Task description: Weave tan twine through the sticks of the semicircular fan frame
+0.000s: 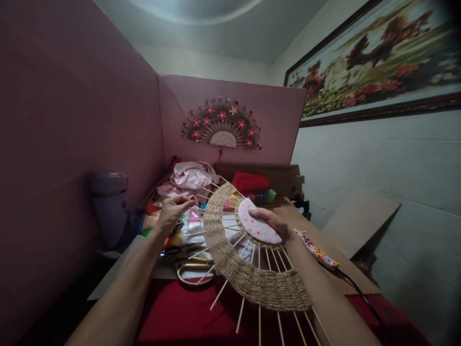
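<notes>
A half-round woven fan (248, 283) is tilted in front of me, its thin wooden sticks fanning out past a wide band of twisted brown cord. My right hand (275, 223) grips it at the pink dotted half-circle of cloth (254, 223), thumb on top and the other fingers mostly hidden beneath. At the fan's left side, my left hand (175, 210) is closed in a pinch close to the bare stick ends. Whatever lies between those fingertips is too small to make out. Below the left hand are gold-handled scissors (196, 274).
A finished fan with pink flowers (221, 120) hangs on the pink panel behind. Crumpled pink cloth (192, 175), red material (250, 181) and plastic packets crowd the table's back. At right lies a flower-patterned tool (317, 250) with a black cord. A purple cup-like container (110, 206) stands left.
</notes>
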### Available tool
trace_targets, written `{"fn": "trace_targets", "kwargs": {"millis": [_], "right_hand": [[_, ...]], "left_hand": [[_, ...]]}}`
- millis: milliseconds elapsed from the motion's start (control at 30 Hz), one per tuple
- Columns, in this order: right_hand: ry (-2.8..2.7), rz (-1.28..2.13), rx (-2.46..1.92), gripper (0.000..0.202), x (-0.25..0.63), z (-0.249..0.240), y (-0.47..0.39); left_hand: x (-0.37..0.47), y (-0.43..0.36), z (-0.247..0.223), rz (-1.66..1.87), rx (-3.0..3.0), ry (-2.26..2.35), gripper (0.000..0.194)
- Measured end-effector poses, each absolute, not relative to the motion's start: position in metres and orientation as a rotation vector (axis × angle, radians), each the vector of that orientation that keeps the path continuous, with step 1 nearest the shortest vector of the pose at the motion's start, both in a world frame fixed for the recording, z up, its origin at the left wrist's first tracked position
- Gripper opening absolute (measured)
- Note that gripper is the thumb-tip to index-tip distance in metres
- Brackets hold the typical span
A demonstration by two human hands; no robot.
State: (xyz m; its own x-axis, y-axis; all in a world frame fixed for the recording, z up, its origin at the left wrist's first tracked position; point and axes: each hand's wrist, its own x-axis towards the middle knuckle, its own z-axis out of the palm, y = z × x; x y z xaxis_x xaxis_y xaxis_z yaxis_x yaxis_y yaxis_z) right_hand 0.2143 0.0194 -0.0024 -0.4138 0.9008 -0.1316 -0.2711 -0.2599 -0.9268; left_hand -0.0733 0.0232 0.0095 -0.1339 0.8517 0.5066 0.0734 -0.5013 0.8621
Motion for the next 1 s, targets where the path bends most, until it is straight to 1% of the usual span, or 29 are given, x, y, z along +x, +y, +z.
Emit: {"fn": "trace_targets", "kwargs": {"millis": [100, 267, 433, 567, 733, 900, 1000], "right_hand": [[-1.126, 1.8, -0.867, 0.022, 0.215, -0.003, 0.019], [-1.148, 1.829, -0.794, 0.026, 0.211, -0.004, 0.016], [-1.158, 1.827, -0.791, 0.025, 0.207, -0.002, 0.01], [-1.19, 1.823, -0.78, 0.028, 0.206, -0.001, 0.007], [-1.204, 1.816, -0.789, 0.03, 0.207, -0.002, 0.007], [-1.241, 1.814, -0.786, 0.03, 0.207, 0.0, 0.007], [-1.226, 1.833, -0.791, 0.028, 0.207, 0.0, 0.008]], "left_hand": [[-0.075, 0.025, 0.007, 1.618, 1.447, 1.002, 0.028], [-0.066, 0.024, 0.004, 1.604, 1.385, 1.005, 0.033], [-0.061, 0.026, -0.002, 1.588, 1.373, 0.999, 0.032], [-0.061, 0.031, -0.009, 1.549, 1.396, 0.969, 0.03], [-0.061, 0.031, -0.008, 1.596, 1.394, 0.995, 0.031], [-0.063, 0.035, -0.009, 1.69, 1.647, 1.117, 0.022], [-0.064, 0.034, -0.008, 1.665, 1.852, 1.126, 0.014]]}}
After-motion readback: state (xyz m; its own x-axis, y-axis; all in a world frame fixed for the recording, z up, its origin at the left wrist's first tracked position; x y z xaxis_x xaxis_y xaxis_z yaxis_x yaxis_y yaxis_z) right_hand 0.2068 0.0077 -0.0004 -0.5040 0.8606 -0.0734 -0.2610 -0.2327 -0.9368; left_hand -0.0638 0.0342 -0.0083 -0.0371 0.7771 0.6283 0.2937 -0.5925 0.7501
